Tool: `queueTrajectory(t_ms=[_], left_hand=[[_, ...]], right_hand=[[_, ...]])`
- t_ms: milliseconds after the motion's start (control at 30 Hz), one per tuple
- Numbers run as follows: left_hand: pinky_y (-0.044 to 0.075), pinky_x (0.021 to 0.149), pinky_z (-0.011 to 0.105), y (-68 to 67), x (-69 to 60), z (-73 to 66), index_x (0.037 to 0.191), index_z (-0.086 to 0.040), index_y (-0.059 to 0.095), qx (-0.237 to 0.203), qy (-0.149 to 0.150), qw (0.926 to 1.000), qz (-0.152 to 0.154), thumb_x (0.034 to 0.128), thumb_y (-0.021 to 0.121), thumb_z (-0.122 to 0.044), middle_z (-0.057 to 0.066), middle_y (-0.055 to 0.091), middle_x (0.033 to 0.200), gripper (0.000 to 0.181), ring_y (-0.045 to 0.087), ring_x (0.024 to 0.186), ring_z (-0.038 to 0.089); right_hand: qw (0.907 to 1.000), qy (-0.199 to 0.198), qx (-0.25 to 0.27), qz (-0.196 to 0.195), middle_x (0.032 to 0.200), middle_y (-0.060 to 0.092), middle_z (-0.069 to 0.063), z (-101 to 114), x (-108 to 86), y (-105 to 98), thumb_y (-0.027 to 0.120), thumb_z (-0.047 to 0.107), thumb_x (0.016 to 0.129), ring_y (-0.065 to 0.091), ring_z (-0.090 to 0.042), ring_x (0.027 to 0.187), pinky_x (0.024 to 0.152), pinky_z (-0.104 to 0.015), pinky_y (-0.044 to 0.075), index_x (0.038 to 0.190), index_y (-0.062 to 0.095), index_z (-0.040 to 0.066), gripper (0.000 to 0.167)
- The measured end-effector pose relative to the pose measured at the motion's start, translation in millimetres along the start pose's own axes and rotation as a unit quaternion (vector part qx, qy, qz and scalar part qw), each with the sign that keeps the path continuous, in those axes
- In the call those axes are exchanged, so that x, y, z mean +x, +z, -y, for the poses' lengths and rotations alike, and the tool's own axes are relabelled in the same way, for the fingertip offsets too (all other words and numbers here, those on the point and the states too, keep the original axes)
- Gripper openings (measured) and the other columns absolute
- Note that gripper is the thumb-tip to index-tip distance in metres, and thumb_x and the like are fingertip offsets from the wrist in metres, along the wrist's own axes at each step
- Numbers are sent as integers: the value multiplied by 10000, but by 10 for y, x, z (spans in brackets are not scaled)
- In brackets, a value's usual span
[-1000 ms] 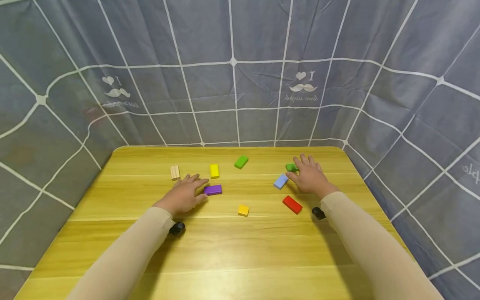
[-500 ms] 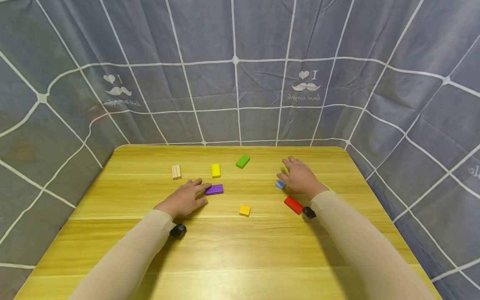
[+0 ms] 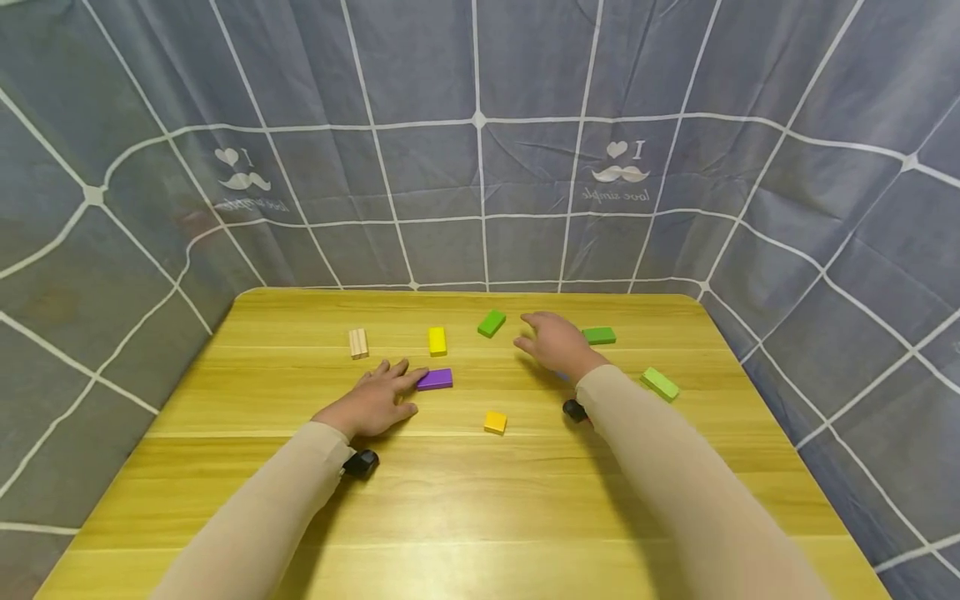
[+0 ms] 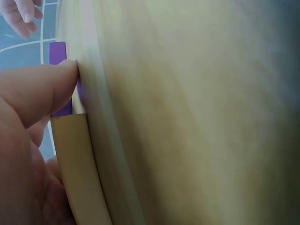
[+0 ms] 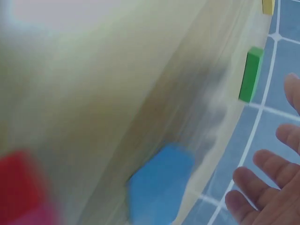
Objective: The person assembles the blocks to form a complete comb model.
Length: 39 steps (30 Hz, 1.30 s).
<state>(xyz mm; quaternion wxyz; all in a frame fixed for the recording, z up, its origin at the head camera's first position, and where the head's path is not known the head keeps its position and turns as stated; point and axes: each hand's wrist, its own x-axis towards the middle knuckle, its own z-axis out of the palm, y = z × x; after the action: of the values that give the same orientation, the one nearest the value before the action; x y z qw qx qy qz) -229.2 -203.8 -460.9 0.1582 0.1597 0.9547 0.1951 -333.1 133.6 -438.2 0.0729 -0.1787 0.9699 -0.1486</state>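
Note:
My left hand lies low over the table, its fingers spread and a fingertip at the left end of a purple block. Under that palm, a tan block shows in the left wrist view; from the head it is hidden. My right hand hovers above the table, holding nothing, its fingers extended toward a green block. Beneath the right hand and wrist are a blue block and a red block, blurred in the right wrist view and almost covered in the head view.
A second green block and a lime block lie right of the right hand. A yellow block, a striped wooden block and a small orange block are also on the table. Grey curtains enclose the far side.
My right hand has swept left from the second green block toward the other one, uncovering the second green and lime blocks and covering the blue and red ones. The left hand hardly moves.

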Motion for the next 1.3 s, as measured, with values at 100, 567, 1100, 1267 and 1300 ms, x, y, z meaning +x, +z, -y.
queueTrajectory(t_ms=[100, 567, 1100, 1267, 1300], left_hand=[[52, 1276, 711, 14, 14, -6, 1686, -272, 272, 13, 3, 10000, 11, 1082, 563, -341, 217, 140, 1757, 674, 60, 1604, 530], [64, 1278, 711, 41, 13, -66, 1690, -271, 256, 52, 20, 9999, 84, 1085, 562, -352, 209, 138, 1759, 683, 54, 1610, 520], [66, 1278, 710, 1, -16, -43, 1691, -271, 250, 130, -36, 9999, 73, 1086, 560, -356, 208, 132, 1761, 686, 57, 1611, 517], [60, 1284, 699, 19, 4, -1, 1691, -277, 251, 115, -80, 9999, 50, 1087, 560, -360, 188, 131, 1767, 683, 56, 1616, 502], [62, 1284, 700, 22, 9, 5, 1691, -277, 253, 119, -80, 9999, 44, 1087, 560, -360, 187, 133, 1767, 683, 58, 1616, 502]], right_hand=[[10000, -56, -23, 8, 1622, 482, -182, 101, 98, 18, 602, 439, 1068, 430, -388, 1521, 1260, -533, 352, 1598, 449, 83, 657], [9999, -53, -74, -66, 1360, 682, -192, 284, 399, 195, 645, 412, 1051, 634, -330, 1260, 1130, -459, 496, 1536, 520, 22, 635], [9998, 159, -26, -120, 1421, 676, -147, 263, 508, 278, 634, 467, 1043, 628, -358, 1307, 1140, -478, 493, 1570, 501, 94, 659], [9997, 199, 98, -132, 1322, 723, -124, 269, 526, 262, 649, 485, 1029, 658, -329, 1204, 1083, -460, 521, 1542, 538, 110, 645], [9996, 190, 111, -149, 1305, 729, -120, 274, 530, 255, 656, 495, 1021, 662, -321, 1183, 1073, -454, 526, 1532, 549, 109, 649]])
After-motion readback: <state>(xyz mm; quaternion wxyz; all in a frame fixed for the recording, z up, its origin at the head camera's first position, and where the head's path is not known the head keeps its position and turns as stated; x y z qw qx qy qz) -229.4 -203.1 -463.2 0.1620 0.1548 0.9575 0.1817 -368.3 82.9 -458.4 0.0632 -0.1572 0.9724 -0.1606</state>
